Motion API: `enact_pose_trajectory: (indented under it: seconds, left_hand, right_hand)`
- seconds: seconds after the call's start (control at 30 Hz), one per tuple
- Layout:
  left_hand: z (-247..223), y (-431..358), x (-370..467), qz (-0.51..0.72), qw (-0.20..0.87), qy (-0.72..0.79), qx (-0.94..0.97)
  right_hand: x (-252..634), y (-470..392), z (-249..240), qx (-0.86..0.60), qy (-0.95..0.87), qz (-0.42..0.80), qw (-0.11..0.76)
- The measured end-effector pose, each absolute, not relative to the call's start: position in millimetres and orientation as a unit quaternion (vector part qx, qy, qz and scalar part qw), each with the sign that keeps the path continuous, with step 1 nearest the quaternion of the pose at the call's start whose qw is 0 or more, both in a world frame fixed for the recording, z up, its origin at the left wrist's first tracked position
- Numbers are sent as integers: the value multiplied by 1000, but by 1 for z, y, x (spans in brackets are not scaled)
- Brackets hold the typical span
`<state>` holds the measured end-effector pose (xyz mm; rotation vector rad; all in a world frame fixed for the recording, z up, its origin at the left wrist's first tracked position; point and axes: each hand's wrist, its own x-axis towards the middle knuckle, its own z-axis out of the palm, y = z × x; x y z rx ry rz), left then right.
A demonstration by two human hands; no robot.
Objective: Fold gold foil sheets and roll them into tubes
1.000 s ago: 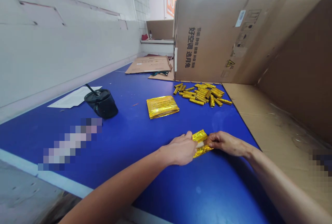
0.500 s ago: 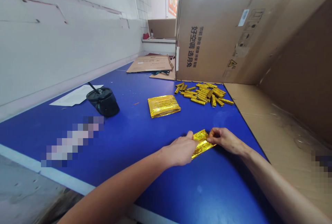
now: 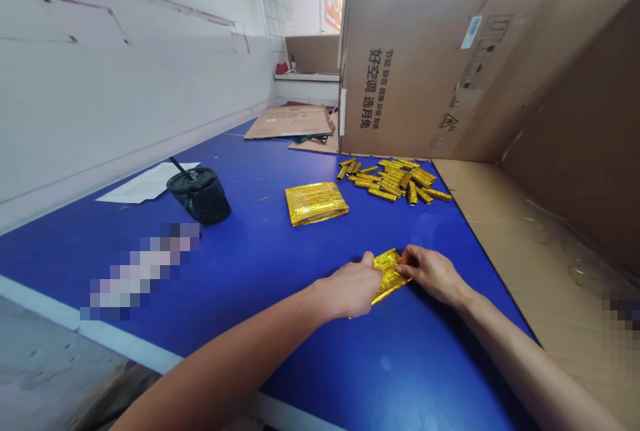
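A shiny gold foil sheet lies on the blue table between my hands. My left hand is closed over its left side, the thumb on top and part of the foil hidden beneath. At the right edge, my right hand pinches the foil between thumb and fingertips. A flat stack of gold foil sheets sits farther back, touched by neither hand. To its right spreads a loose pile of small folded gold foil pieces.
A dark lidded mug with a stick or handle stands at left, beside white paper. Flat cardboard lies at the back. A large cardboard box borders the far side, with more cardboard along the right edge.
My right hand has shifted slightly left along the foil, its pinch kept. My left hand has barely moved. The stack and the pile stay where they were.
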<state>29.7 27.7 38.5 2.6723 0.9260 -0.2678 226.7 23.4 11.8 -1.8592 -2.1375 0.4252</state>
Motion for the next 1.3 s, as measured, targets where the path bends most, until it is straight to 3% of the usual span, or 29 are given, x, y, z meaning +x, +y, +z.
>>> enact_pose_trajectory:
  seconds: [0.5, 0.77, 1.07, 1.3]
  left_hand:
    - [40, 24, 30, -85, 95, 320, 939]
    - [36, 27, 23, -13, 40, 275, 961]
    - [23, 5, 35, 15, 123, 335, 934]
    - [20, -5, 33, 36, 96, 329, 939]
  right_hand:
    - [233, 22, -5, -600, -779, 34, 180]
    - [246, 35, -10, -605, -783, 69, 126]
    - [248, 65, 0, -631, -766, 104, 73]
    - [249, 68, 2, -624, -771, 124, 37]
